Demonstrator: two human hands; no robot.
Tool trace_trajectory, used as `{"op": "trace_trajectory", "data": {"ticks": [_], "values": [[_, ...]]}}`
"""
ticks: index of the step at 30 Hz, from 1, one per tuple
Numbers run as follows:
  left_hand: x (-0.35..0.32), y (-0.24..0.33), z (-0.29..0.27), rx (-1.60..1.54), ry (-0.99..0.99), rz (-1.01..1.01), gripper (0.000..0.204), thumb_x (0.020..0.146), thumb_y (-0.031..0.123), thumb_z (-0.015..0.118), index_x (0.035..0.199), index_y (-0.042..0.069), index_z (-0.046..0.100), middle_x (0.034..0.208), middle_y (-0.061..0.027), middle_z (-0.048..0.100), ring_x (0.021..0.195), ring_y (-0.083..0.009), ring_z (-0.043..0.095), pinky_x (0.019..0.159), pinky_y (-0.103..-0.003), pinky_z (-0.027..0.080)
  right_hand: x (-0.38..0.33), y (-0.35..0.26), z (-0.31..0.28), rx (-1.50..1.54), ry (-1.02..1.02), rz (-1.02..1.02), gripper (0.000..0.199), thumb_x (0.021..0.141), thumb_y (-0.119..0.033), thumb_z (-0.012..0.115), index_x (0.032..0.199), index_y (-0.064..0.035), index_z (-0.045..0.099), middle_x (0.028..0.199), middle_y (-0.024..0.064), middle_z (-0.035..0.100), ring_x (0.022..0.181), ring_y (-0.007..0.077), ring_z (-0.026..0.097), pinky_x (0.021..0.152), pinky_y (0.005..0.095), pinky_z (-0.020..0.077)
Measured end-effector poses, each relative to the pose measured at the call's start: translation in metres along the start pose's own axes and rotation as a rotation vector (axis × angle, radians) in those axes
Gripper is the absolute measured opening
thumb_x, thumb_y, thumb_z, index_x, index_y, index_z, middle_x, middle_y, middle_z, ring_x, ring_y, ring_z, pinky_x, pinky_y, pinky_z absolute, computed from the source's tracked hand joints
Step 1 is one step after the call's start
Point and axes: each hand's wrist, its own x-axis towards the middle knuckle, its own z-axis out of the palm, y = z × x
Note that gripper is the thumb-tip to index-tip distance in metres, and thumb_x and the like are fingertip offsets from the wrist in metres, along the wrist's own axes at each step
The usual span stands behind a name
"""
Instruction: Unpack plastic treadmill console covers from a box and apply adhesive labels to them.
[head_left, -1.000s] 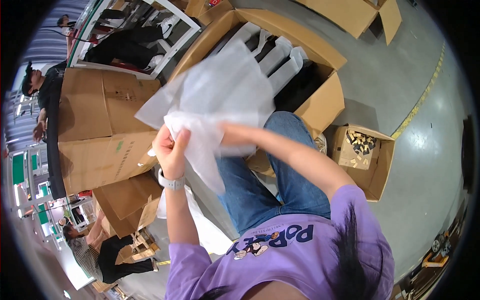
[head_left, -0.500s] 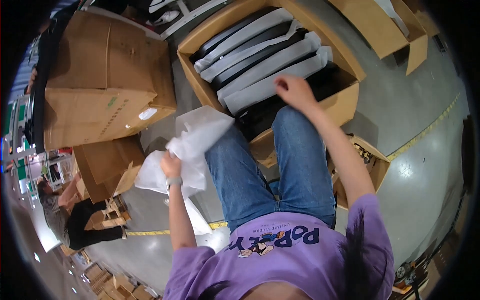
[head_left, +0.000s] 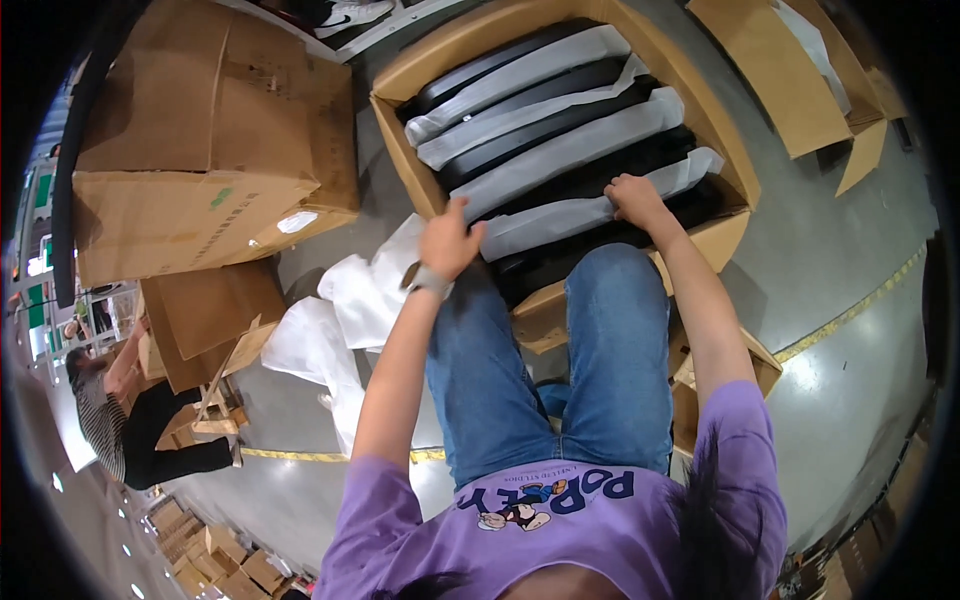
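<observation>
Head camera: the person sits with knees in blue jeans against the near side of an open cardboard box, both arms reaching forward over it. Inside the box lie long black pieces in a slanting row, with strips of white sheet between them. The right hand is down on the nearest white strip, right of its middle, with the fingers curled together at its upper edge; whether they pinch it or only press on it, I cannot tell. The left hand, with a pale watch on its wrist, is just beside that strip's left end, by the box's left corner, its fingers spread and holding nothing. Crumpled white sheeting lies left of the left forearm, above the grey floor. Farther left stands a big brown carton, with a smaller open carton just below it in view. A small box is partly hidden behind the right forearm, and a yellow floor line curves past it. At far left, a co-worker in a striped top bends forward.
</observation>
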Motion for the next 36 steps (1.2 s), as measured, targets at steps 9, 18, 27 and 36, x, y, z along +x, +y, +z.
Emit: {"op": "trace_trajectory", "data": {"ticks": [9,18,27,36], "values": [[0.041,0.058,0.104,0.430,-0.328,0.406,0.013,0.075,0.018,0.063,0.078,0.005,0.063,0.074,-0.0151,0.066,0.070,-0.0319,0.065,0.061,-0.040,0.053,-0.018,-0.001,-0.024,0.132,0.223,-0.022,0.006,0.072,-0.010,0.061,0.075,-0.0104,0.065,0.074,0.0097,0.064,0.073,0.0291,0.063,0.064,0.0405,0.0494],[0.011,0.075,0.073,-0.114,-0.017,0.301,0.010,0.075,0.015,0.060,0.069,0.007,0.059,0.061,-0.0176,0.059,0.059,-0.0362,0.059,0.053,-0.047,0.046,-0.059,-0.007,-0.066,0.486,0.416,0.080,0.008,0.080,-0.007,0.055,0.083,-0.0030,0.061,0.082,0.0135,0.062,0.077,0.0331,0.061,0.068,0.0410,0.0486],[-0.038,0.083,0.019,-0.164,0.130,0.312,0.011,0.077,0.016,0.059,0.070,0.008,0.058,0.060,-0.0166,0.057,0.055,-0.0355,0.057,0.051,-0.045,0.045,-0.088,-0.066,-0.108,0.544,0.583,0.131,0.016,0.086,-0.007,0.045,0.093,-0.0020,0.058,0.087,0.0165,0.056,0.084,0.0376,0.055,0.071,0.0455,0.0451],[-0.048,0.094,0.034,-0.047,0.055,0.242,0.013,0.082,0.020,0.057,0.077,0.008,0.055,0.065,-0.0146,0.062,0.061,-0.0347,0.061,0.054,-0.046,0.048,-0.098,-0.095,-0.098,0.982,0.788,0.398,0.010,0.082,-0.003,0.051,0.083,0.0019,0.060,0.078,0.0152,0.059,0.074,0.0296,0.059,0.068,0.0352,0.0460]]}}
